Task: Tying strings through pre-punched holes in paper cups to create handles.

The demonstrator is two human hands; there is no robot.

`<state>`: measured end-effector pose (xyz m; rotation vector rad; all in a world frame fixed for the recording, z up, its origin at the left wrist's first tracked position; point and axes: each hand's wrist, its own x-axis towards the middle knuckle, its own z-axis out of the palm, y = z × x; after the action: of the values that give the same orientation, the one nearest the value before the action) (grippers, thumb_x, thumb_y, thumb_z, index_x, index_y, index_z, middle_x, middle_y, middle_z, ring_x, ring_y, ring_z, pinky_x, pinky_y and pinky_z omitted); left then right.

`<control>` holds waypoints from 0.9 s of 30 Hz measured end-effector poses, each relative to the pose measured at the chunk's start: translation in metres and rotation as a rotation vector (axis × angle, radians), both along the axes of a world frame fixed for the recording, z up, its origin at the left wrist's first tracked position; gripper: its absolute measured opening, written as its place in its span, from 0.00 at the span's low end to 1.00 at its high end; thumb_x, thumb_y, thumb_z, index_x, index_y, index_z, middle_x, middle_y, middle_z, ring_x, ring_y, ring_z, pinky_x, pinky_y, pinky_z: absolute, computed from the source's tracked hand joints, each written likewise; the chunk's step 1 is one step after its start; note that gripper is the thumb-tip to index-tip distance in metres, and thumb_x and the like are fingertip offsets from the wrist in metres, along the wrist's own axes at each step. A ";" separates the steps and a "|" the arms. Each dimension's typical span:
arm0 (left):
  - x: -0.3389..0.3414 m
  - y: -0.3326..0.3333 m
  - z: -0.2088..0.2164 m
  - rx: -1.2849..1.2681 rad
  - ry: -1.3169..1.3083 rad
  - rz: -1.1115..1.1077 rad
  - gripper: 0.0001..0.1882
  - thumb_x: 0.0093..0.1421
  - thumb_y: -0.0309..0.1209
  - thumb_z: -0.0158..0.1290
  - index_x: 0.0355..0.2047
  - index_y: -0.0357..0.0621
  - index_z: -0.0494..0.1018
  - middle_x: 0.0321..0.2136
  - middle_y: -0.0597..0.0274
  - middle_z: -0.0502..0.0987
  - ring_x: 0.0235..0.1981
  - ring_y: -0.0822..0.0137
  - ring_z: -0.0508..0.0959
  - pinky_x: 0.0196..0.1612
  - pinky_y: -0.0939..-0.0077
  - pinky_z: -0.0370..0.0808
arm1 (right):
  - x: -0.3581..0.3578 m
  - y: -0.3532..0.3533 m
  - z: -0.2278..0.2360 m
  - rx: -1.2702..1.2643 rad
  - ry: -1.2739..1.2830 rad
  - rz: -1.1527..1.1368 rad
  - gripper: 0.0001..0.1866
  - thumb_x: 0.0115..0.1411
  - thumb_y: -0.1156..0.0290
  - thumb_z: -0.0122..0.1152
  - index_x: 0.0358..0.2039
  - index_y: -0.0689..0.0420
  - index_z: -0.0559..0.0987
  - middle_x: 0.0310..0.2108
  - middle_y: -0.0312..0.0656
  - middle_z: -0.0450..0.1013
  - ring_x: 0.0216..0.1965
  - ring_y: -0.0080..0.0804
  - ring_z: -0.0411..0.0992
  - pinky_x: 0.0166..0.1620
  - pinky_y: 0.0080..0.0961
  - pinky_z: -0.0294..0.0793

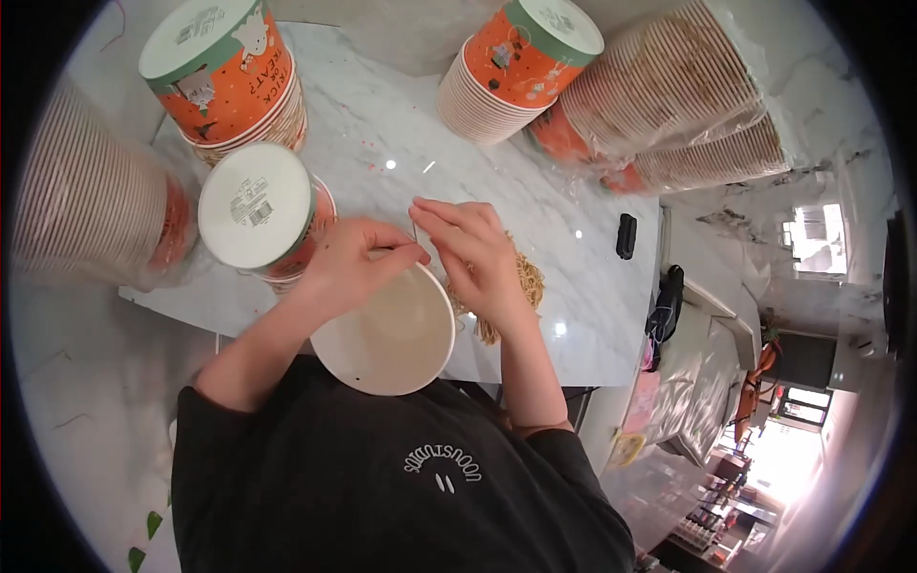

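Note:
A paper bucket [382,339], off-white inside, is tilted against my body at the table's near edge, its opening toward me. A small dark spot, perhaps a hole, shows near its lower rim. My left hand [349,267] is closed in a pinch at the bucket's far rim. My right hand [476,250] is closed too, its thumb and fingertips together just beyond that rim. Between the two hands runs a thin strand of cord [415,229]; its ends are hidden by my fingers. A bundle of straw-coloured twine [528,277] lies beside and partly under my right hand.
Upside-down stacks of orange and green printed buckets stand at the far left [234,95], near left [256,205] and far middle [521,72]. Plastic-wrapped bucket stacks lie at the far right [669,95] and left [91,191]. A small black object [626,236] rests near the marble table's right edge.

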<state>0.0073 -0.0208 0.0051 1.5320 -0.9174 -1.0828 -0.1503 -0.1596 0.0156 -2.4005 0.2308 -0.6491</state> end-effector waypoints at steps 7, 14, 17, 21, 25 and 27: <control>-0.005 0.016 -0.011 -0.045 0.154 0.004 0.13 0.70 0.31 0.54 0.40 0.34 0.84 0.36 0.64 0.86 0.40 0.78 0.80 0.45 0.79 0.76 | 0.005 -0.012 -0.023 0.421 0.096 0.118 0.16 0.58 0.84 0.63 0.46 0.57 0.87 0.50 0.41 0.80 0.48 0.32 0.73 0.53 0.30 0.72; -0.005 0.023 -0.012 -0.001 0.469 0.000 0.13 0.72 0.30 0.51 0.43 0.34 0.83 0.40 0.62 0.85 0.42 0.76 0.81 0.49 0.78 0.77 | 0.012 -0.009 -0.040 0.533 0.001 0.196 0.21 0.58 0.86 0.60 0.51 0.55 0.86 0.52 0.42 0.76 0.48 0.34 0.74 0.53 0.30 0.73; -0.007 0.024 -0.012 -0.033 0.487 0.005 0.14 0.72 0.30 0.51 0.43 0.34 0.83 0.41 0.61 0.85 0.43 0.74 0.82 0.50 0.78 0.77 | 0.014 -0.005 -0.041 0.730 -0.014 0.230 0.18 0.60 0.85 0.59 0.47 0.57 0.87 0.51 0.42 0.77 0.50 0.35 0.74 0.54 0.30 0.73; -0.008 0.029 -0.012 -0.032 0.488 0.010 0.14 0.72 0.30 0.51 0.45 0.34 0.83 0.42 0.61 0.85 0.44 0.74 0.82 0.50 0.77 0.77 | 0.013 -0.013 -0.047 0.596 0.053 0.255 0.09 0.62 0.81 0.59 0.41 0.59 0.84 0.50 0.42 0.78 0.50 0.34 0.75 0.55 0.31 0.73; -0.008 0.032 -0.014 -0.011 0.588 0.062 0.14 0.72 0.29 0.51 0.48 0.33 0.81 0.43 0.61 0.85 0.45 0.74 0.82 0.50 0.78 0.77 | 0.011 -0.014 -0.033 0.711 0.119 0.244 0.05 0.63 0.76 0.59 0.40 0.59 0.79 0.49 0.42 0.78 0.50 0.33 0.74 0.54 0.32 0.71; -0.008 0.031 -0.010 -0.024 0.593 0.066 0.14 0.72 0.29 0.50 0.49 0.33 0.81 0.43 0.61 0.85 0.44 0.74 0.82 0.49 0.79 0.77 | 0.013 -0.011 -0.022 0.558 0.104 0.206 0.05 0.63 0.76 0.59 0.40 0.58 0.79 0.49 0.41 0.77 0.50 0.34 0.74 0.54 0.32 0.70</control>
<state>-0.0005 0.0100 -0.0052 1.1106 -0.4634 -1.3672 -0.1369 -0.1707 -0.0069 -1.8871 0.1764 -0.3109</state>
